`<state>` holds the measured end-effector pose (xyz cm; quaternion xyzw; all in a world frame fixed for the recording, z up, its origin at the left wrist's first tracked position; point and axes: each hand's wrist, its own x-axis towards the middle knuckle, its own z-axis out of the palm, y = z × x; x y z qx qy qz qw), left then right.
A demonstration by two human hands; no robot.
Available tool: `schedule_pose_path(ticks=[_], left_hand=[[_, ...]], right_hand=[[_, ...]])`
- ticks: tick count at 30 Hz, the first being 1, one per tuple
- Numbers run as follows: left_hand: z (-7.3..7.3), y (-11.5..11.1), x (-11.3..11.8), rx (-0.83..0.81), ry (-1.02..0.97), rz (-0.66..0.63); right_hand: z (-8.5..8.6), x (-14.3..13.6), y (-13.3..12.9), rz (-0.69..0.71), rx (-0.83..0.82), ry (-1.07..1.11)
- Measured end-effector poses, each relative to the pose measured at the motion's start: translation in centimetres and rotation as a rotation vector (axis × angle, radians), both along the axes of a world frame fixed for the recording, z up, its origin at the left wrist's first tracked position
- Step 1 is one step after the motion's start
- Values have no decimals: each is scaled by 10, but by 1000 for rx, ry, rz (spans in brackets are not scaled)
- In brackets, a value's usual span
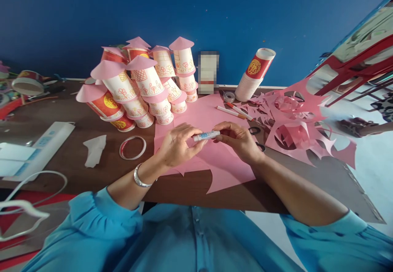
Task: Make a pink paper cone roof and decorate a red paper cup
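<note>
Between my two hands is a small white glue tube (206, 136) with blue print, lying nearly level above the pink paper (196, 157). My left hand (178, 143) pinches its left end between thumb and fingers. At the other end, the fingertips of my right hand (238, 141) are closed on the tube's tip; whether a cap is there is hidden by the fingers. Two white-and-orange markers (231, 112) lie just beyond my right hand. Black rings (254, 131), perhaps scissor handles, show partly beside that hand.
Paper-cup towers (147, 79) with pink cone roofs stand at the back left. A tilted stack of cups (256, 73) is at the back right, near cut pink scraps (294, 120). A tape roll (132, 147), torn white paper (95, 150) and a white power strip (43, 149) lie left.
</note>
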<state>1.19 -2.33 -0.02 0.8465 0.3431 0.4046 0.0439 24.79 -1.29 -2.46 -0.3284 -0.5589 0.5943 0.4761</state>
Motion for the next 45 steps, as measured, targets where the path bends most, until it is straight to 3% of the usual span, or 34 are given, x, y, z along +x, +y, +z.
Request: schedule_pose_path(ticks=[3, 9, 13, 15, 21, 25, 28, 35, 40, 45], left_hand=[[1, -3, -3, -24, 44, -4], [7, -5, -11, -204, 59, -2], [12, -2, -28, -259, 51, -38], [12, 0, -41, -268, 94, 20], [-1, -1, -63, -387, 444, 280], [-10, 1, -62, -452, 510, 229], [-12, 5, -63, -388, 401, 168], [-2, 10, -42, 35, 68, 14], [3, 11, -27, 92, 44, 0], [3, 8, -25, 69, 72, 0]], right_hand=[[0, -1, -1, 51, -34, -10], [2, -8, -8, -4, 101, 53], [2, -4, -5, -68, 6, 69], [2, 1, -2, -118, -62, 81], [3, 6, 3, -134, -158, 112], [2, 2, 3, -109, -173, 100], [0, 0, 2, -91, -169, 107], [0, 0, -2, -28, -119, 28], [10, 4, -5, 4, -19, -118], [24, 9, -8, -34, 285, -351]])
